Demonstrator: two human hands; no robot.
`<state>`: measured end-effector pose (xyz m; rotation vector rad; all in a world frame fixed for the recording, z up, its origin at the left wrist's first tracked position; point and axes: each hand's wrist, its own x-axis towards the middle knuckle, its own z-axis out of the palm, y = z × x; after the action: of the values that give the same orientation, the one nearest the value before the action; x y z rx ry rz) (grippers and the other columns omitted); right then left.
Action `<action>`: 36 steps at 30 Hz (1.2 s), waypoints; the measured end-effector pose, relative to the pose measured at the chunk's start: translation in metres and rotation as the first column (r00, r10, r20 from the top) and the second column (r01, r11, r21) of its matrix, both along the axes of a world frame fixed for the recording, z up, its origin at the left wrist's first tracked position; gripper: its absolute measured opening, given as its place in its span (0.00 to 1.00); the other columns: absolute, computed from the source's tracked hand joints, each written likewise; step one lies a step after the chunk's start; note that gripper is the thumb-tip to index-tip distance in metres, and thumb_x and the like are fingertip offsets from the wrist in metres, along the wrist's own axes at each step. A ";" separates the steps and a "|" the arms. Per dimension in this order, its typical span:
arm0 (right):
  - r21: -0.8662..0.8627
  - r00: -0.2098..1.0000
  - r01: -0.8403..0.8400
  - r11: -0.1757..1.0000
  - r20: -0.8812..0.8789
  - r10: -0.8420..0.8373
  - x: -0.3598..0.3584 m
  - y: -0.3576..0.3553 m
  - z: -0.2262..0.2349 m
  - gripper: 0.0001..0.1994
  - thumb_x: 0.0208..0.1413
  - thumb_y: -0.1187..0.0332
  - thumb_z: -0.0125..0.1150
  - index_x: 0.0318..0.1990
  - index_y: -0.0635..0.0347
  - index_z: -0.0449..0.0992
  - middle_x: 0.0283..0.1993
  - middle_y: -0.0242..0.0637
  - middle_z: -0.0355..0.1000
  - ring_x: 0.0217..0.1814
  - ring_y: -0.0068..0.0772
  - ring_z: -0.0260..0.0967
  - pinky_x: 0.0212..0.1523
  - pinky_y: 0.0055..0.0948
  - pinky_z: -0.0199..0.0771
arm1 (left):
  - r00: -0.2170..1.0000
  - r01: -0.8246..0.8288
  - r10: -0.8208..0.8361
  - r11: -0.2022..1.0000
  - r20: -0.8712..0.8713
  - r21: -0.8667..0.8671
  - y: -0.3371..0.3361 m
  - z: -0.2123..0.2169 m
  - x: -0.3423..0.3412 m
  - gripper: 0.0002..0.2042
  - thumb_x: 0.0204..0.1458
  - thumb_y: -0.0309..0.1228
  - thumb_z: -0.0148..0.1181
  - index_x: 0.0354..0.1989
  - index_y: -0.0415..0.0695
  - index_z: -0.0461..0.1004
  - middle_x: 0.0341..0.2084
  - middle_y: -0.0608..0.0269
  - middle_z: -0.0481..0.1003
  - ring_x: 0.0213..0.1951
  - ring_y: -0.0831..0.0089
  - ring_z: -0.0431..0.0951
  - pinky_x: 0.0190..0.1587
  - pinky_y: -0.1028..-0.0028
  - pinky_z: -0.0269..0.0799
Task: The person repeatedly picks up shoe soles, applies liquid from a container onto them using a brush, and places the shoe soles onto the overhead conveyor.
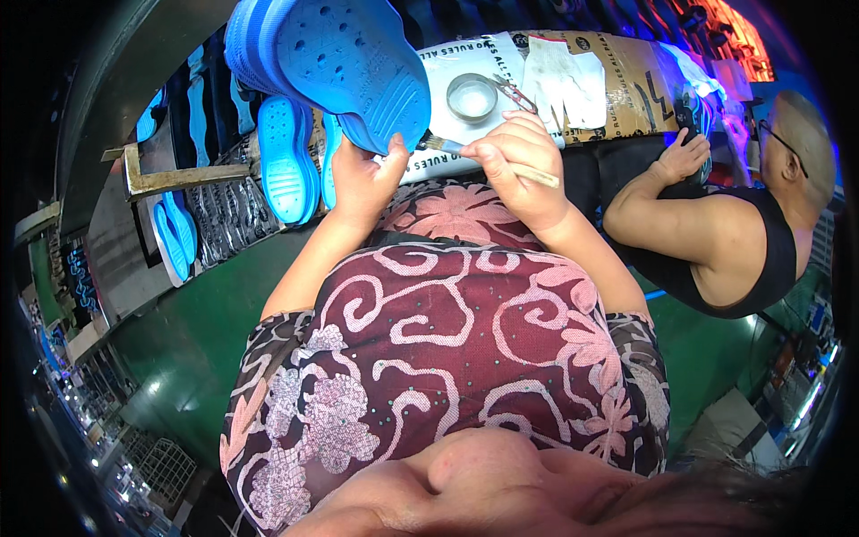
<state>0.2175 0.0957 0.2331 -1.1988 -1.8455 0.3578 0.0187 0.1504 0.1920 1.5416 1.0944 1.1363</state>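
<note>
My left hand [367, 183] grips the heel end of a blue foam shoe sole [394, 103] with ridges and small holes, held up over the near edge of the table. A small brush [534, 174] with a pale wooden handle is pinched in my right hand [519, 166]. Its bristle end touches or nearly touches the heel edge of the sole; which one I cannot tell. Beyond my right hand, a small round bowl [472, 98] with whitish, cloudy contents stands on the table, with a thin red-handled tool [516, 92] beside it.
More blue soles [284, 161] lie to the left, near a worn metal bracket [183, 179]. Printed cardboard [635, 85] and a white sheet [564, 76] cover the table. On the right, a co-worker [716, 224] in a black sleeveless top reaches toward the line. The floor [188, 358] is green.
</note>
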 end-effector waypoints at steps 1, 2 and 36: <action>-0.017 0.998 0.021 1.000 -0.059 -0.022 0.002 -0.002 0.000 0.13 0.54 0.65 0.50 0.24 0.60 0.76 0.24 0.33 0.74 0.27 0.32 0.69 0.45 0.34 0.62 | 1.000 0.006 -0.007 1.000 0.022 0.029 0.000 -0.001 0.000 0.13 0.44 0.23 0.56 0.39 0.33 0.66 0.24 0.55 0.75 0.29 0.71 0.77 0.34 0.74 0.71; -0.035 0.992 0.041 0.999 -0.119 -0.045 0.002 -0.003 0.000 0.13 0.54 0.65 0.50 0.24 0.60 0.76 0.23 0.33 0.74 0.27 0.31 0.69 0.45 0.34 0.62 | 1.000 0.005 -0.006 1.000 0.021 0.029 0.001 -0.002 0.000 0.13 0.44 0.23 0.56 0.39 0.33 0.66 0.24 0.55 0.75 0.29 0.71 0.77 0.34 0.74 0.71; -0.083 0.988 0.086 0.993 -0.120 -0.095 0.006 0.003 -0.006 0.14 0.56 0.67 0.48 0.23 0.64 0.75 0.23 0.36 0.73 0.28 0.31 0.69 0.42 0.31 0.62 | 1.000 0.003 -0.002 1.000 0.028 -0.007 0.000 0.002 0.007 0.16 0.43 0.24 0.56 0.42 0.33 0.65 0.31 0.53 0.75 0.33 0.70 0.76 0.38 0.73 0.70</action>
<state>0.2239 0.0992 0.2276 -1.2799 -1.6782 0.4460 0.0253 0.1506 0.1944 1.5176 1.0764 1.1479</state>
